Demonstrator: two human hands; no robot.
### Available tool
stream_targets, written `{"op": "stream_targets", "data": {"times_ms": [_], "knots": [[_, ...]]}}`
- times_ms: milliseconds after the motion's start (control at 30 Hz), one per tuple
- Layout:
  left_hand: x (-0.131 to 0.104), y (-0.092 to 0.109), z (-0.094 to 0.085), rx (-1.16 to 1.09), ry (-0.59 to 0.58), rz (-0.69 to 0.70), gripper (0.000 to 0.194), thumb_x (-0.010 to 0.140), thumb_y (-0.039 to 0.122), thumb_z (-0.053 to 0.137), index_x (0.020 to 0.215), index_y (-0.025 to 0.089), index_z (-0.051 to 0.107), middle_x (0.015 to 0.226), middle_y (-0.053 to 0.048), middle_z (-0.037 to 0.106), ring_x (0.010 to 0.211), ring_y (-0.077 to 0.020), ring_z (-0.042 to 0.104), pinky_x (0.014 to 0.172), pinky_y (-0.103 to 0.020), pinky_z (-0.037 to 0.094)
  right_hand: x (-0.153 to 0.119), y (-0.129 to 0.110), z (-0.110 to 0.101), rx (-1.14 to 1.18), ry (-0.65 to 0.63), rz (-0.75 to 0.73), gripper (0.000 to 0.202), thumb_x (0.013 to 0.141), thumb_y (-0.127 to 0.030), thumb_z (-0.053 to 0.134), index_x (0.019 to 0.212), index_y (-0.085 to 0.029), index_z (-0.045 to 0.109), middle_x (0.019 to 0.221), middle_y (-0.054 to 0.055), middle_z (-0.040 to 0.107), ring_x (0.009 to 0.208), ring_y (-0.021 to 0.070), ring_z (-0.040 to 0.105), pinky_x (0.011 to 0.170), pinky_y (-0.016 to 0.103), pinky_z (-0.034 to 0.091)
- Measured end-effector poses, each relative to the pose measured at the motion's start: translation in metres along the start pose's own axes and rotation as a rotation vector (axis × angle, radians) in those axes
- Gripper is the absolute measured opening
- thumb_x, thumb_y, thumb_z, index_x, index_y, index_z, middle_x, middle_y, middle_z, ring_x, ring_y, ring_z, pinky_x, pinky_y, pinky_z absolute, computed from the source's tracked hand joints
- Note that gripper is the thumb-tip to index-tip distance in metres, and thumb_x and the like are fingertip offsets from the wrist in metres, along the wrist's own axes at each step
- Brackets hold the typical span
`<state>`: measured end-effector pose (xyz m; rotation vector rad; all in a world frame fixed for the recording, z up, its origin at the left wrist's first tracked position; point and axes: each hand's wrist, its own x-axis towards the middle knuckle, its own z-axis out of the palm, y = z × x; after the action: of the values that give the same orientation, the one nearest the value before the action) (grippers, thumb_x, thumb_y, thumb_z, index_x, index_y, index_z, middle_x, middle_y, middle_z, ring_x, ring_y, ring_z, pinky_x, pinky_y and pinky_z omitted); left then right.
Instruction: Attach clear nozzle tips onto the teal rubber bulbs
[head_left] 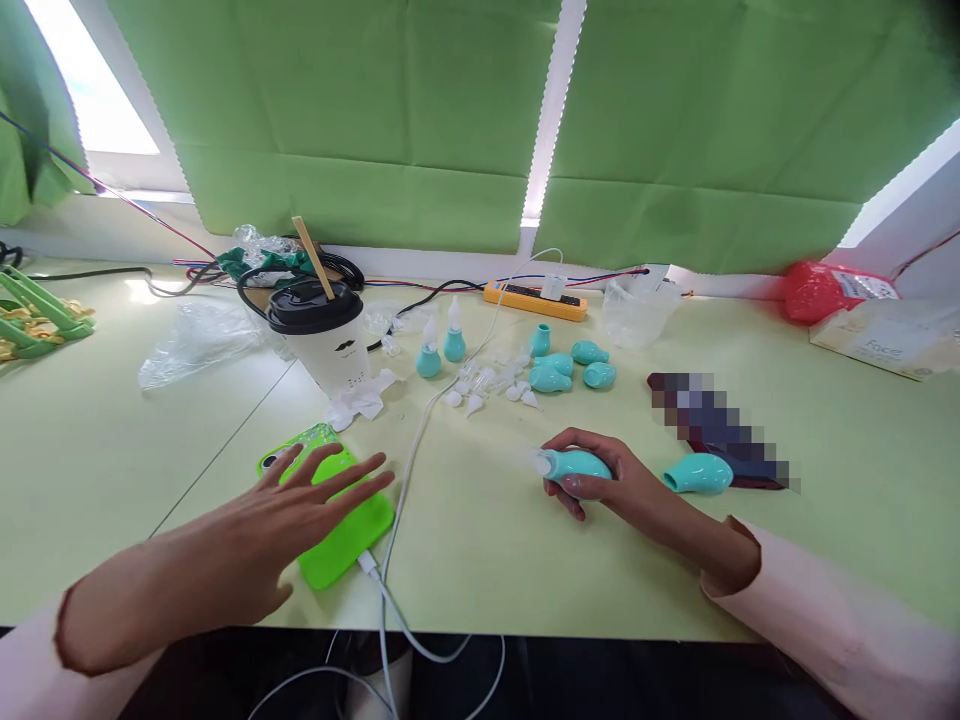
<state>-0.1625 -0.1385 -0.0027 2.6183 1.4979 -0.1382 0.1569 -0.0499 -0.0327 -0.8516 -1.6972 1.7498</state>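
Note:
My right hand is wrapped round a teal squeeze bulb, with a clear tip piece at its mouth pointing left. Over a bright green phone my left hand is spread, fingers apart and holding nothing; whether it touches the phone I cannot tell. A loose teal bulb lies just right of my right wrist. Farther back is a group of several teal bulbs. Two bulbs with clear nozzles, one a nasal aspirator, stand upright. Small clear plastic parts lie scattered between them.
A white paper cup with black lid stands at the back left beside crumpled tissue. A white cable crosses the table to an orange power strip. A dark, pixelated object, a clear bag and a tissue pack lie right.

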Motion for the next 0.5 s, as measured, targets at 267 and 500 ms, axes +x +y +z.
{"op": "stream_targets", "data": {"times_ms": [267,500], "knots": [[0.009,-0.011,0.005,0.003,0.011,0.063,0.078,0.051,0.001,0.047,0.122,0.033,0.035,0.124,0.001,0.044,0.119,-0.0296,0.027,0.097,-0.049,0.022,-0.021,-0.010,-0.012,-0.054,0.058,-0.034,0.027,0.068,-0.028,0.061,0.089,-0.016,0.049,0.069,0.002,0.055,0.051,0.0092,0.046,0.049,0.026,0.040],[0.032,-0.022,-0.012,0.026,-0.006,0.062,0.075,0.048,0.011,0.052,0.119,0.029,0.038,0.120,-0.003,0.046,0.114,-0.0319,0.031,0.092,-0.046,0.028,-0.035,-0.012,-0.028,-0.088,0.129,-0.057,0.028,0.067,-0.030,0.061,0.088,-0.015,0.050,0.068,0.003,0.055,0.052,0.0102,0.046,0.050,0.028,0.041]]}}
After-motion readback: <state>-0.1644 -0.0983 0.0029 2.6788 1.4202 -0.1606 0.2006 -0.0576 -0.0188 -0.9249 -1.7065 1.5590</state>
